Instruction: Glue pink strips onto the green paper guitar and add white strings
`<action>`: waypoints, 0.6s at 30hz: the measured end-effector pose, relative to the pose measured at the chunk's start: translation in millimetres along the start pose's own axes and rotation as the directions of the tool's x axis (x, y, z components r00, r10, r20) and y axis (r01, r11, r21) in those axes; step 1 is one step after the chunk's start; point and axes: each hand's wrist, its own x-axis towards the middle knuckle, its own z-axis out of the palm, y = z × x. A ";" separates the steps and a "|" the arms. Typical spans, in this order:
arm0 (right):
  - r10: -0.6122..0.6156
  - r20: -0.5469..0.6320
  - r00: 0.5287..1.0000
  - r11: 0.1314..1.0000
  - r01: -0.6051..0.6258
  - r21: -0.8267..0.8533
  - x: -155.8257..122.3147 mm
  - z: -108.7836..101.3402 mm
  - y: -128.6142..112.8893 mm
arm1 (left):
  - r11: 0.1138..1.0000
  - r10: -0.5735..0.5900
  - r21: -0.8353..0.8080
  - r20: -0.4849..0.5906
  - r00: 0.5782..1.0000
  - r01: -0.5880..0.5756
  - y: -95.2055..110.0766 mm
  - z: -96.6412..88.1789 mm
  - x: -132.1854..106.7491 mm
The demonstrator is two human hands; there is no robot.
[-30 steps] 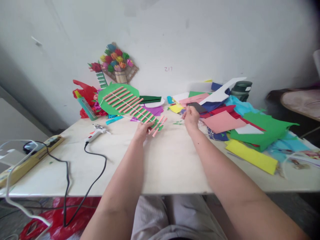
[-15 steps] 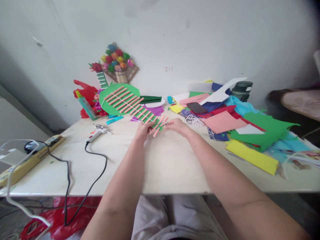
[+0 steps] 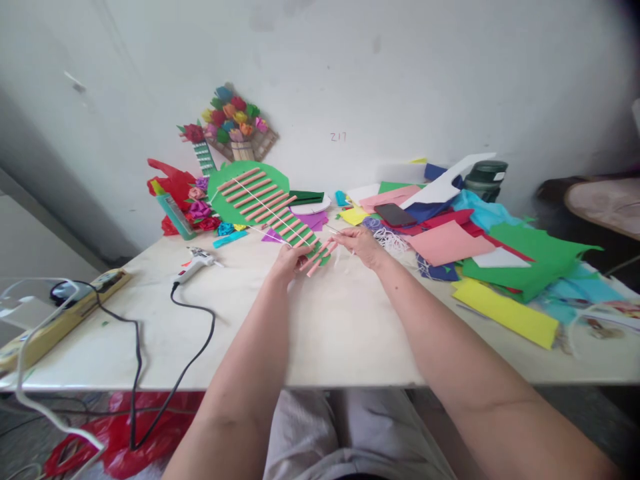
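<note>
My left hand [image 3: 290,261] is closed on the narrow lower end of a green paper craft [image 3: 277,176]. Rows of pink paper sticks [image 3: 275,208] lie across it, with white string running lengthwise over them. Close to the right of that end, my right hand [image 3: 361,245] is pinched, with white string [image 3: 339,255] hanging blurred beneath its fingers. A thin straight piece [image 3: 333,229] sticks out leftward from the fingertips; its kind is too small to tell. Two or so crossed pink sticks [image 3: 319,259] project near my left thumb.
At left lie a glue gun [image 3: 194,265] with a black cord, a glue bottle [image 3: 173,212] and a power strip [image 3: 65,320]. Coloured sheets [image 3: 450,245], a phone [image 3: 395,215] and white yarn [image 3: 391,241] crowd the right. Paper flowers [image 3: 231,115] stand against the wall.
My right hand has moved slightly right and up, away from the craft's end, and a thin straight piece now shows at its fingertips. The craft has shifted a little to the right.
</note>
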 end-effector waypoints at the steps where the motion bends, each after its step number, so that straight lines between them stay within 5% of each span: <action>1: -0.020 -0.002 1.000 1.000 0.020 -0.008 0.4 -0.1 -0.6 | 1.000 -0.014 0.001 0.014 1.000 0.014 0.6 0.4 -0.8; 8: -0.122 -0.014 0.992 0.974 0.117 -0.197 4.3 -3.1 1.8 | 0.993 -0.117 0.048 0.163 0.980 0.111 7.1 3.0 -8.4; 18: -0.244 -0.019 0.970 0.878 0.213 -0.429 9.6 -4.5 9.5 | 0.976 -0.217 0.116 0.396 0.892 0.186 11.6 2.5 -15.0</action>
